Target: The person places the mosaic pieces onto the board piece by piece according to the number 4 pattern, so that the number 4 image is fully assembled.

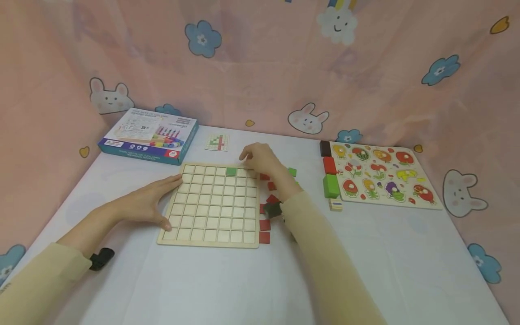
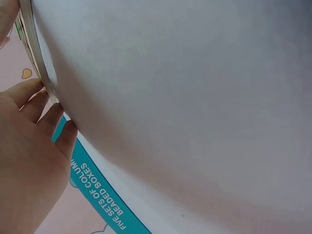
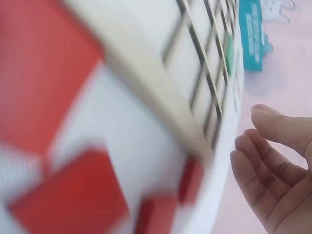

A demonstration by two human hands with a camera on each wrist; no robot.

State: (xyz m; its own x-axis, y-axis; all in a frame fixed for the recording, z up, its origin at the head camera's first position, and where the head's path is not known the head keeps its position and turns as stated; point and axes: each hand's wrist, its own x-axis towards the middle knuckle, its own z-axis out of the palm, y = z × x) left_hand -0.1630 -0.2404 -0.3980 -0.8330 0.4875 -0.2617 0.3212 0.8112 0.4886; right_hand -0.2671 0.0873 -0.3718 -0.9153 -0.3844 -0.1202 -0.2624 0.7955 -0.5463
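Note:
A wooden grid board (image 1: 207, 245) with pale square cells lies flat on the white table. One green tile (image 1: 231, 171) sits in its top row. My left hand (image 1: 140, 203) rests along the board's left edge, thumb at the lower corner and fingers extended higher up; the fingertips (image 2: 68, 127) touch the rim in the left wrist view. Over the top right corner is my right hand (image 1: 262, 158), fingers loosely bent. The right wrist view shows a gap between its thumb (image 3: 278, 127) and fingers, with nothing held. Red tiles (image 1: 264, 237) lie beside the board's right edge.
Behind the board is a small pattern card (image 1: 217, 142), with a blue box (image 1: 150, 135) to its left. Green tiles (image 1: 292, 172) lie partly behind the right forearm. Farther right are colored blocks (image 1: 331, 186) and a fruit puzzle board (image 1: 390, 176).

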